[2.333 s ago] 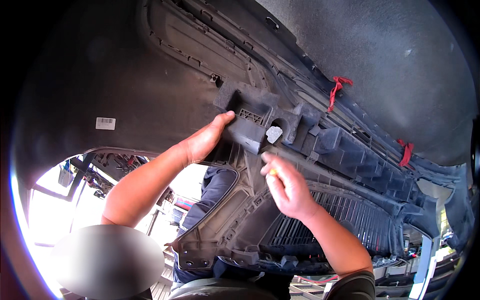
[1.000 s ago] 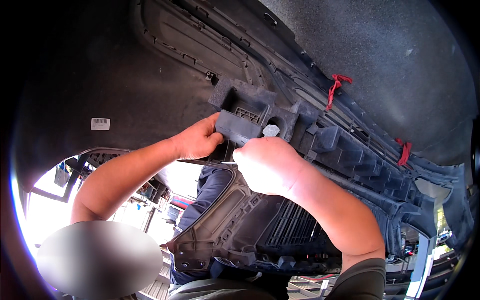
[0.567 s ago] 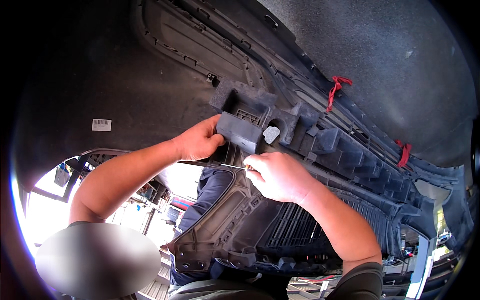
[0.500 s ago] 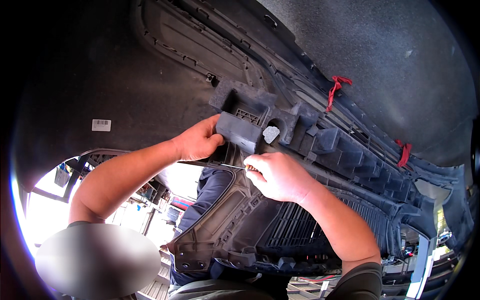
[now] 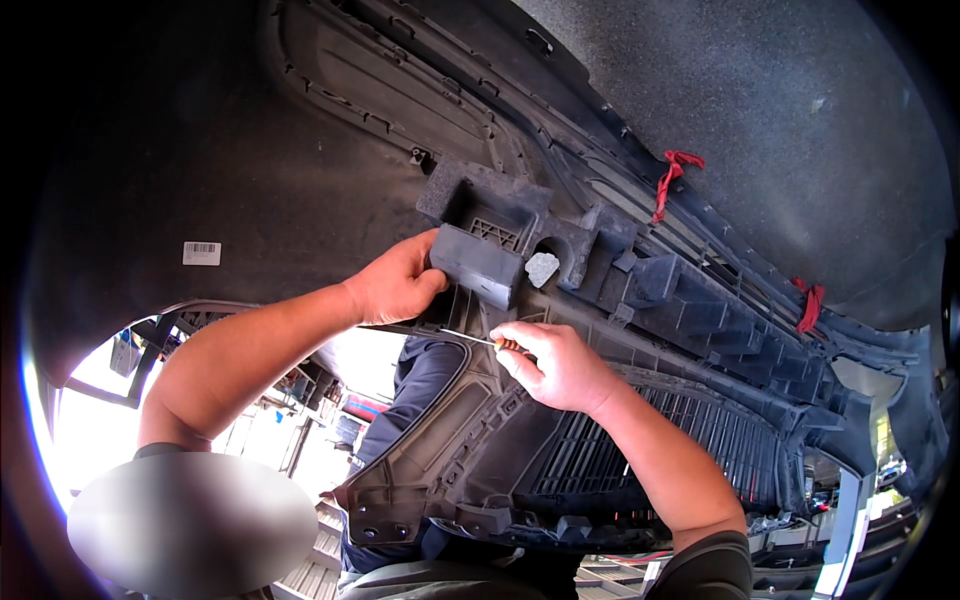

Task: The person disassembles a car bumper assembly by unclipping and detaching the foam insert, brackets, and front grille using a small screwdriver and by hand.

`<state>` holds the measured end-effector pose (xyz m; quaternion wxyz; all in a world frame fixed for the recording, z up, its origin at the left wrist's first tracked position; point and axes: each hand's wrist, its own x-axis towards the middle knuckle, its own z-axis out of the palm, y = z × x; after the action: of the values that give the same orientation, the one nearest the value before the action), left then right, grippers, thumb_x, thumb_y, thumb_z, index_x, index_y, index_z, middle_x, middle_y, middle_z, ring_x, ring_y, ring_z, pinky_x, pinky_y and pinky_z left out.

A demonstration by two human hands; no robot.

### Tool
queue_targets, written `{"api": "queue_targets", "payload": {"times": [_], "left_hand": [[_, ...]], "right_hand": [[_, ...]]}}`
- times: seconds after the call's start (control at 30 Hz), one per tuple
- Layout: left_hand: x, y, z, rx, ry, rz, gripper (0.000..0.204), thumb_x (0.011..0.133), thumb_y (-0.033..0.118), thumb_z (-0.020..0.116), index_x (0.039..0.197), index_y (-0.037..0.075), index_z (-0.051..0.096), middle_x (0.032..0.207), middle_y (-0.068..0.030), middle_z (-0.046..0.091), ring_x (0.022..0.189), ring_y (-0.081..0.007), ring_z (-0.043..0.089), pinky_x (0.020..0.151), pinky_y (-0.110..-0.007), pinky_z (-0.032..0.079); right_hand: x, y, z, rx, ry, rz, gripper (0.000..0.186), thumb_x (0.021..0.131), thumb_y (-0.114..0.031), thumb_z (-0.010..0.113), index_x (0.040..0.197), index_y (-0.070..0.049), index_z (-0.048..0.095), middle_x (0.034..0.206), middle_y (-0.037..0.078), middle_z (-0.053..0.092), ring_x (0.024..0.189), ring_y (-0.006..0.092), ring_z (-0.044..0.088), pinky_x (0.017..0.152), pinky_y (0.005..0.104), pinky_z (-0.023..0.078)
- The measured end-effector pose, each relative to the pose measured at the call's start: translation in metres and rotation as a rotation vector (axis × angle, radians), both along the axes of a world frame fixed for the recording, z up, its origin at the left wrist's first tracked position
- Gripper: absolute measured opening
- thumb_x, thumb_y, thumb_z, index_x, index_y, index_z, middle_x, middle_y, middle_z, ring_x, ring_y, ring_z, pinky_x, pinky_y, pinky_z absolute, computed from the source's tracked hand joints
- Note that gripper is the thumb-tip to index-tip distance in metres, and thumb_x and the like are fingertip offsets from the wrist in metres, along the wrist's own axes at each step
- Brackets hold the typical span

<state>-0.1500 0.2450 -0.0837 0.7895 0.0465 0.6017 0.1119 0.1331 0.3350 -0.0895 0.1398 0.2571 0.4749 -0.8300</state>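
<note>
A large dark plastic car bumper cover [image 5: 600, 470] hangs in front of me, its ribbed inner side showing. My left hand [image 5: 395, 282] grips the left end of a dark grey box-shaped bracket [image 5: 478, 262] mounted on it. Just below the bracket, my right hand [image 5: 560, 365] is closed around a small screwdriver [image 5: 470, 338] with an orange handle. Its thin metal shaft points left along the bumper edge, under my left hand. A pale grey scrap [image 5: 541, 268] sits in a round hole right of the bracket.
Two red ties [image 5: 668, 180] [image 5: 808, 300] hang from the bumper's upper edge. A white barcode sticker [image 5: 201, 253] is on the dark panel at left. A person in a dark blue shirt [image 5: 420, 380] stands behind the bumper. Bright workshop space shows at lower left.
My right hand was up against the bracket a second ago and has dropped down and right, the screwdriver shaft now showing. My left hand has stayed on the bracket.
</note>
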Motion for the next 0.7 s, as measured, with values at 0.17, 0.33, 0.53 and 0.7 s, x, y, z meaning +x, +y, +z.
{"api": "queue_targets", "payload": {"times": [0.17,0.33,0.53,0.7], "left_hand": [[0.000,-0.003,0.000,0.020,0.013,0.026,0.049,0.096,-0.001,0.050,0.145,-0.002,0.051,0.124,-0.0073,0.069,0.115,-0.0143,0.062,0.106,-0.030,0.048],[-0.002,-0.001,0.002,0.033,0.034,-0.006,0.047,0.096,-0.001,0.050,0.143,-0.003,0.053,0.125,-0.0079,0.069,0.116,-0.0145,0.062,0.106,-0.030,0.048],[-0.001,0.004,0.005,0.022,0.032,0.014,0.046,0.096,-0.002,0.050,0.142,-0.003,0.054,0.126,-0.0082,0.070,0.118,-0.0146,0.062,0.107,-0.030,0.048],[0.003,0.007,0.008,0.059,0.041,0.047,0.043,0.095,-0.004,0.050,0.138,-0.001,0.055,0.122,-0.0054,0.069,0.111,-0.0126,0.061,0.101,-0.029,0.049]], "right_hand": [[0.003,-0.012,0.004,-0.069,-0.030,-0.072,0.022,0.102,-0.011,0.070,0.122,-0.001,0.069,0.105,0.021,0.077,0.094,0.0383,0.077,0.084,0.0412,0.060],[0.007,-0.024,0.004,-0.107,-0.057,-0.131,0.022,0.103,-0.012,0.069,0.123,0.000,0.069,0.103,0.019,0.078,0.091,0.0344,0.078,0.083,0.0394,0.060],[0.011,-0.031,0.008,-0.184,-0.109,-0.118,0.028,0.105,-0.008,0.069,0.131,0.002,0.069,0.111,0.014,0.078,0.099,0.0172,0.075,0.092,0.0337,0.061],[0.011,-0.024,0.006,-0.172,-0.091,-0.089,0.028,0.105,-0.008,0.069,0.131,0.002,0.069,0.110,0.013,0.077,0.099,0.0169,0.074,0.091,0.0336,0.061]]}}
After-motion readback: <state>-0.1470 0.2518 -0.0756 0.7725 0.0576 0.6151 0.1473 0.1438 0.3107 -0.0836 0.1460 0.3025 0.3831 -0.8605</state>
